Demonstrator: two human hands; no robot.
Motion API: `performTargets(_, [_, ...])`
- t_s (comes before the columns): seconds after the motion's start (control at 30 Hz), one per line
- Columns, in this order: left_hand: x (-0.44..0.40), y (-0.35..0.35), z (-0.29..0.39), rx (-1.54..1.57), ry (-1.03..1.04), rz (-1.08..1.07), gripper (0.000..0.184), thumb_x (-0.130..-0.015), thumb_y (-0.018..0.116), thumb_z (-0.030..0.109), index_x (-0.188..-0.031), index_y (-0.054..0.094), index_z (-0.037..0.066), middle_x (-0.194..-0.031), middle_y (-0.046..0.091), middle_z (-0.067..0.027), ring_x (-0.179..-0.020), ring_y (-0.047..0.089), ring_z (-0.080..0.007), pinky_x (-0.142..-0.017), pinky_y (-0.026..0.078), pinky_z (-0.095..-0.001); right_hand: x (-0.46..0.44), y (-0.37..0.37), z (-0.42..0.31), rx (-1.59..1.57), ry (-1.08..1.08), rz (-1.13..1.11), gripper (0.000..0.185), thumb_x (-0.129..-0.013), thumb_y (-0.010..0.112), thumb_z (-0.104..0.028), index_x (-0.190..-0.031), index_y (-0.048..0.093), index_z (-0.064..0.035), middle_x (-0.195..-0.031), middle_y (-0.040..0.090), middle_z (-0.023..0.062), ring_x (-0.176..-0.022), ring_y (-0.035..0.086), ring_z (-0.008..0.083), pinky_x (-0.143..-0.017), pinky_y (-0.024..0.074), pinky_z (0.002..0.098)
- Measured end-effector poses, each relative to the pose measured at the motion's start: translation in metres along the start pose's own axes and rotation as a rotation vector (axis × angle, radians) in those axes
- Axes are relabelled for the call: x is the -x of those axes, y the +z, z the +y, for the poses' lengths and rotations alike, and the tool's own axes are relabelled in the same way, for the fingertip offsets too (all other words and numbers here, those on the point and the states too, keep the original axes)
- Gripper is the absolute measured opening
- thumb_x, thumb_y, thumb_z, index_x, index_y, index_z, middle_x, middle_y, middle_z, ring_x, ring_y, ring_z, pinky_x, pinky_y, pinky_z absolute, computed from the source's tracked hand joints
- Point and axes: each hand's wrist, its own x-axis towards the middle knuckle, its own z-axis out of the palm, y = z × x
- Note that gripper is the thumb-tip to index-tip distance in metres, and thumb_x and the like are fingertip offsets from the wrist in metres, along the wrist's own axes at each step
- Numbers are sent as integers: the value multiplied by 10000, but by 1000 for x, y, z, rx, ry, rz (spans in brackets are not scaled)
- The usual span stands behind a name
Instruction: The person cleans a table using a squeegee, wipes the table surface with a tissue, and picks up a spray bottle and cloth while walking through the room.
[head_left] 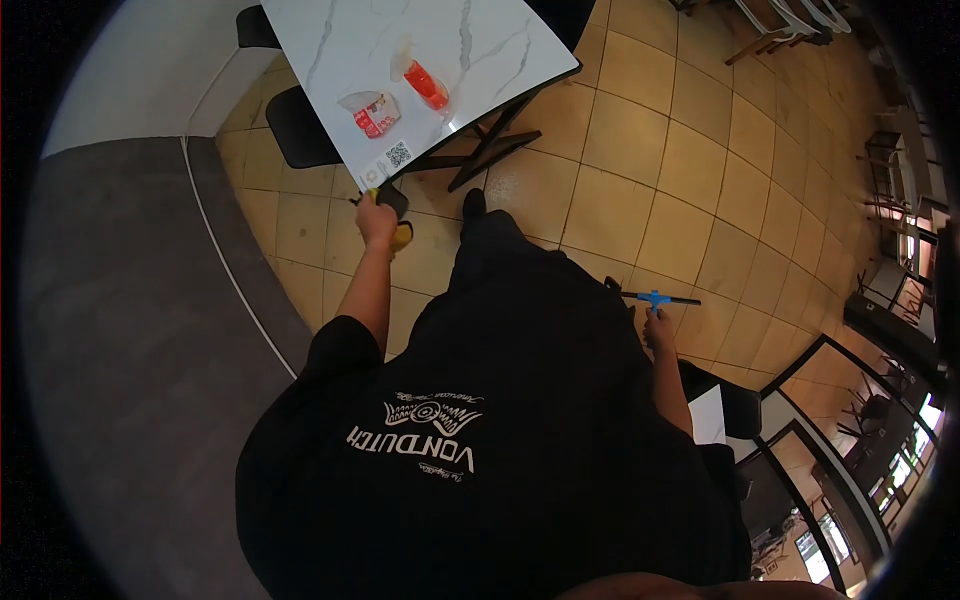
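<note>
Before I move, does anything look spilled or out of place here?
Possibly the red-and-white printed package and translucent red container on the white marble-patterned tabletop: they resemble leftovers. No clear spill.

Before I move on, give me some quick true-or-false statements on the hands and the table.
1. The right hand holds a blue-and-black tool. True.
2. That tool lies on the tabletop. False: it is held out to the right, apart from the white table.
3. The left hand is empty. False: it grips a yellow item, too small to identify.
4. A QR code shows near the table's corner by the left hand. True.
5. Both items on the table are plain green. False: the wrapper and the container-like item show red.
</note>
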Motion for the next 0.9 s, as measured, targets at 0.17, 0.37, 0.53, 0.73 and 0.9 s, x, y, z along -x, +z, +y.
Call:
performTargets(0.17, [-57, -3, -1, -254, -104, 308, 414, -913, 492, 151, -1297, 465, -2, -1244, 537, -230, -1084, 509, -437, -888, 468, -495, 26, 16, -16, -1, -22, 42, 268, -912, 603, -295, -953, 653, -35, -659, 577, 74, -543, 540, 189, -504, 425, 310])
performTargets(0.37, [-50, 94, 28, -480, 170, 16, 433, -894, 524, 165, -1291, 506, -6, -1281, 537, -211, -1038, 517, -390, -870, 459, -477, 60, 21, -36, 9, -5, 132, 284, -915, 608, -295, -974, 664, -23, -679, 592, 80, -573, 556, 193, -528, 434, 302])
performTargets(0.53, [-17, 132, 88, -479, 691, -11, 436, -889, 517, 166, -1288, 551, -6, -1443, 455, -256, -1115, 490, -409, -800, 447, -458, 82, 18, -62, 21, 8, 217, 298, -917, 612, -295, -991, 673, -13, -696, 605, 85, -598, 569, 196, -548, 441, 295])
performTargets(0.73, [-17, 158, 138, -446, 961, -148, 434, -878, 547, 205, -1236, 601, -34, -1442, 446, -299, -1147, 462, -408, -811, 411, -433, 92, 7, -41, 103, -180, 391, 327, -925, 611, -295, -1047, 671, 1, -755, 639, 109, -658, 599, 214, -611, 472, 300])
performTargets(0.9, [-14, 191, 199, -357, 1003, -200, 481, -855, 565, 196, -1274, 578, -40, -1443, 436, -316, -1130, 457, -400, -810, 409, -437, 179, 44, -118, 15, 110, 393, 363, -926, 620, -302, -1114, 668, 5, -883, 696, 147, -770, 642, 252, -728, 502, 325])
